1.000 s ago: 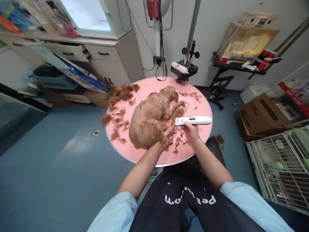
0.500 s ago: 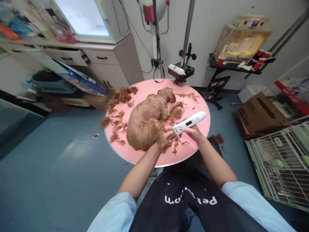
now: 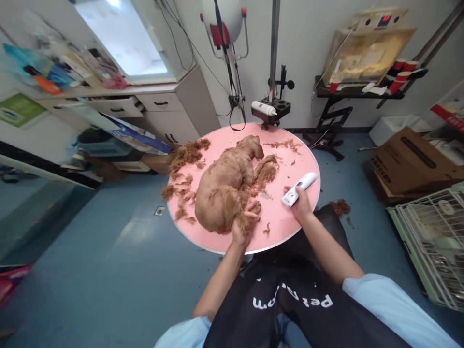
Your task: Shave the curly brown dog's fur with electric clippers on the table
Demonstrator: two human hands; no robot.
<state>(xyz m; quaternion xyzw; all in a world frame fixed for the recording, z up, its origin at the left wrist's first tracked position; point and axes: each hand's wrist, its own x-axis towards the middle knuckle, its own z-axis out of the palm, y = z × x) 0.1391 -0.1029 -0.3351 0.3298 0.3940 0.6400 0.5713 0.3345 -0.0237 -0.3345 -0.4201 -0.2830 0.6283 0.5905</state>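
Note:
A brown dog with closely cut fur lies on its side on a round pink table, head toward the far edge. My left hand is closed around the dog's shaggy hind leg near the front edge. In my right hand is a white hair clipper, held over the right side of the table, apart from the dog. Its narrow end points down and left. Between the hands lies a small greyish piece that I cannot make out. Cut fur is piled left of the dog.
A white bottle lies on a black holder on the post behind the table. A dryer with a hanging strap stands behind. Cardboard boxes and a wire cage are to the right, cabinets to the left.
The clipper has moved right, away from the dog's hind leg, after tilting upward. My left hand keeps hold of the leg, slightly lower. Loose fur between the hands is sparser, and the view has shifted.

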